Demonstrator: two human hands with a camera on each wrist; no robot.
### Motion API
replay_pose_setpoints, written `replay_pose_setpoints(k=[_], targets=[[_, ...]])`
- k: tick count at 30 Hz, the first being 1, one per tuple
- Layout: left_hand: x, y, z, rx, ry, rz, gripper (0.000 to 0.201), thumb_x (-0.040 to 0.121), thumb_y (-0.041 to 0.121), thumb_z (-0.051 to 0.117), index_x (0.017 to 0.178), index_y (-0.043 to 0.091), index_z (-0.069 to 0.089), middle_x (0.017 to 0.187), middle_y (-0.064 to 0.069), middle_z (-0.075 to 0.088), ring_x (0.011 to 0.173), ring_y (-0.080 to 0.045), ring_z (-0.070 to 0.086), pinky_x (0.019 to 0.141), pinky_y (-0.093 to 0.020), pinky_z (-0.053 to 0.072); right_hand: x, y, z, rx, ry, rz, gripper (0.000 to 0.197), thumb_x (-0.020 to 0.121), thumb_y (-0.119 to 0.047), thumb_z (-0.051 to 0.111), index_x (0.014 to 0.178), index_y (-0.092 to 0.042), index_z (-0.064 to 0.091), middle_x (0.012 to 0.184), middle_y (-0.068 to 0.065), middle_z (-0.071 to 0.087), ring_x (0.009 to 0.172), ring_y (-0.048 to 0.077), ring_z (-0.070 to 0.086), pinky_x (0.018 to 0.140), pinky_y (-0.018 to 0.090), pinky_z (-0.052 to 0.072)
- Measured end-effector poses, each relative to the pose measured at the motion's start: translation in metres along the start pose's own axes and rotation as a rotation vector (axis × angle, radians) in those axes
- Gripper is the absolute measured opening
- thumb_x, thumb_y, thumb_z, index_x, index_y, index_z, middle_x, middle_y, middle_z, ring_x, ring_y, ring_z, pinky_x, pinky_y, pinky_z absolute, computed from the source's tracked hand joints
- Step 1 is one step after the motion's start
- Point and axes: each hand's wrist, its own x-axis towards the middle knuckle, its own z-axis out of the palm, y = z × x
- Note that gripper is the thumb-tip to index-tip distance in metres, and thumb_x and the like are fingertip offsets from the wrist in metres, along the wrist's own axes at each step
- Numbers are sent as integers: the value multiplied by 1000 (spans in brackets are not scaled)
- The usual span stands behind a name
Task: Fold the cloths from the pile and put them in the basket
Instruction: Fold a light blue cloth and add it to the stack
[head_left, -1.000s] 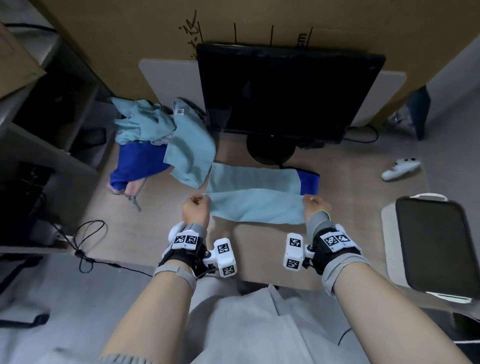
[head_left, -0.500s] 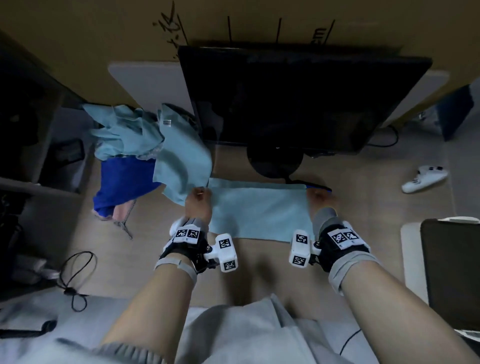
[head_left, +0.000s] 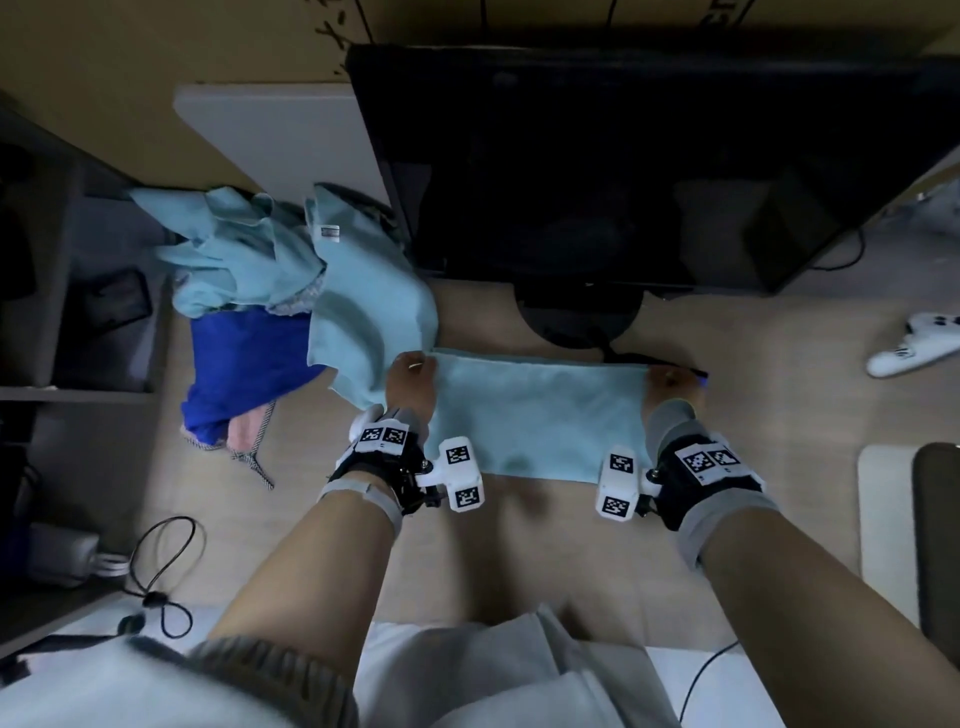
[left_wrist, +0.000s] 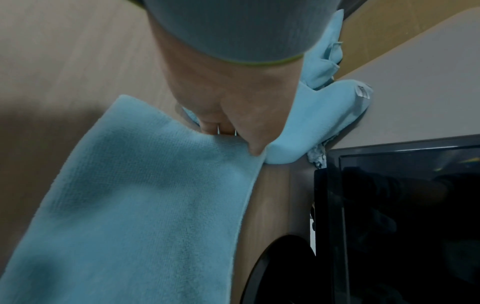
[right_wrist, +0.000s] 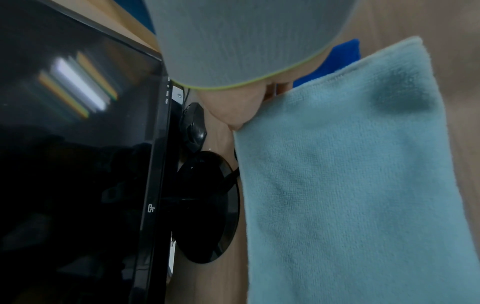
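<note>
Near edge now folded up — cloth (head_left: 540, 415) lies left-right, both hands' fingers (left_wrist: 207, 126) pinching corners.

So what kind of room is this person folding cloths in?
Probably an office or home workstation rather than a laundry room: a wooden desk carries a dark computer monitor on a round stand, a computer mouse sits beside it, and a cable trails off the edge.

Left of the one monitor (head_left: 623, 166) lies one pile (head_left: 270, 312) of perhaps four cloths, hard to separate. Before it lies one light-blue cloth (head_left: 540, 415); right of it, one white controller (head_left: 909, 348).
</note>
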Motion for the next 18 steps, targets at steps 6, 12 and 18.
replay_pose_setpoints(k=[6, 12, 18], targets=[[10, -1, 10, -38, -57, -8, 9, 98, 18, 50, 107, 17, 50, 90, -9, 56, 67, -20, 48, 61, -28, 38, 29, -1, 18, 764, -47, 406, 16, 89, -33, 62, 102, -26, 58, 97, 2, 59, 103, 22, 55, 77, 27, 45], [14, 5, 14, 33, -73, -33, 26, 99, 20, 46, 121, 6, 51, 88, -10, 54, 72, -21, 48, 66, -30, 37, 30, 21, 18, 568, -315, 235, 89, 70, -32, 82, 141, -4, 36, 140, 17, 46, 125, 32, 50, 93, 35, 42], [15, 6, 16, 47, -53, -39, 32, 98, 20, 46, 120, -2, 54, 85, -12, 54, 62, -19, 45, 58, -27, 34, 25, 14, 3, 677, -359, 300, 51, 87, -21, 68, 132, -4, 50, 130, 13, 56, 117, 28, 54, 90, 31, 39]])
